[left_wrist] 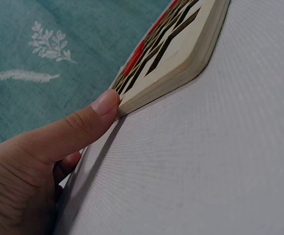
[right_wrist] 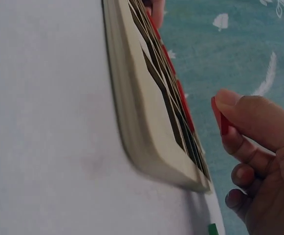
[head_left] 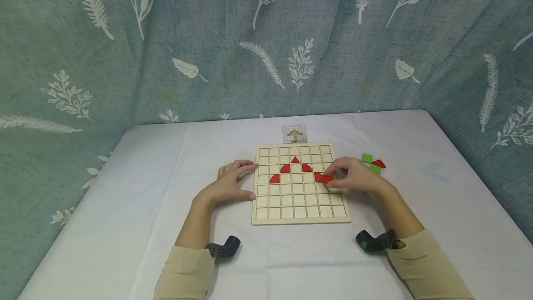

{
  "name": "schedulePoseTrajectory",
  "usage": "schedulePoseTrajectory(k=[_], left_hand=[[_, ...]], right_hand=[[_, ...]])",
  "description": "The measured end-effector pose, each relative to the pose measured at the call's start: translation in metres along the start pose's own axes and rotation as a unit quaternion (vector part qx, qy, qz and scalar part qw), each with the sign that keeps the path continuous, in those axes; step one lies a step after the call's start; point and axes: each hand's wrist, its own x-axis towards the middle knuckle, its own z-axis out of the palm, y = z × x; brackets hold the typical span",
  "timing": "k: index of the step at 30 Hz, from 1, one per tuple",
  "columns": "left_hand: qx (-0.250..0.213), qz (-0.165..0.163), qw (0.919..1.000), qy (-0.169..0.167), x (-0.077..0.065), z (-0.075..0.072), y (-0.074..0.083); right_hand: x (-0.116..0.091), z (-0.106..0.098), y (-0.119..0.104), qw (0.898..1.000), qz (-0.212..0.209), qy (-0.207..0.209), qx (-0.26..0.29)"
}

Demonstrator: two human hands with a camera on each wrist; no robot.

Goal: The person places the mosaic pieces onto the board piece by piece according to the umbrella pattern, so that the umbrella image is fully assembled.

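A pale wooden grid board [head_left: 300, 221] lies on the white cloth. Red pieces sit in its cells: a triangle [head_left: 295, 159] at the top, with rounded quarter pieces [head_left: 285, 168] stepping down on both sides. My left hand [head_left: 225, 185] touches the board's left edge, thumb and fingers spread apart; the left wrist view shows the thumb [left_wrist: 105, 104] against the board's side. Over the right part of the board, my right hand [head_left: 355, 176] pinches a small red piece [right_wrist: 220, 116] between thumb and finger. In the head view it overlaps another red piece [head_left: 318, 177].
Right of the board lie loose green squares [head_left: 366, 158] and a red piece [head_left: 379, 164]. A small pattern card [head_left: 294, 134] lies behind the board. Dark devices [head_left: 225, 247] are worn on both wrists. A leaf-patterned curtain [head_left: 225, 59] closes off the back and sides.
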Motion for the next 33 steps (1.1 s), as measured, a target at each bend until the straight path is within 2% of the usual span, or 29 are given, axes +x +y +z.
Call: schedulePoseTrajectory(k=[10,15,23,31,33], left_hand=[[0.003,-0.013,0.9999,-0.002,0.000,0.001,0.000],[0.001,-0.017,0.9999,-0.004,-0.001,0.001,-0.001],[-0.005,-0.010,0.9999,-0.002,-0.001,0.001,0.000],[-0.006,-0.006,1.0000,0.001,0.000,0.000,0.001],[-0.006,-0.006,1.0000,0.002,0.000,0.000,0.001]], right_hand=[[0.002,0.015,-0.016,1.000,0.002,-0.023,-0.002],[0.002,0.022,-0.026,0.999,-0.026,-0.036,-0.001],[0.004,0.036,-0.035,0.996,-0.070,-0.038,-0.039],[0.008,0.054,-0.040,0.988,-0.130,-0.058,-0.057],[0.009,0.058,-0.042,0.987,-0.133,-0.066,-0.055]])
